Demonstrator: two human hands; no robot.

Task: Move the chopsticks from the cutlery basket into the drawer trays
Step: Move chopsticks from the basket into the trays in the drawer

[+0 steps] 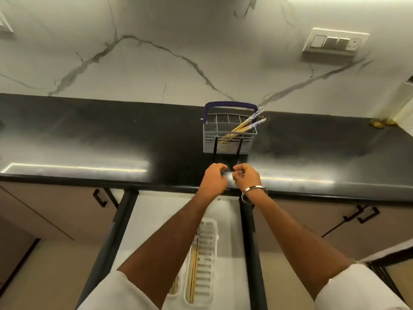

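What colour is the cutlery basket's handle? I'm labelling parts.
Dark blue-purple handle over a white cutlery basket, seen in the head view.

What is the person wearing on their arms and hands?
Both forearms are bare, with no gloves on the left hand or the right hand. White short sleeves show at the bottom of the picture. The right wrist has a shiny silver bangle, and a thin ring seems to sit on one right finger.

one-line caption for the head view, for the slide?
Both hands, left and right, held over the counter edge between the cutlery basket of chopsticks and the open drawer's tray.
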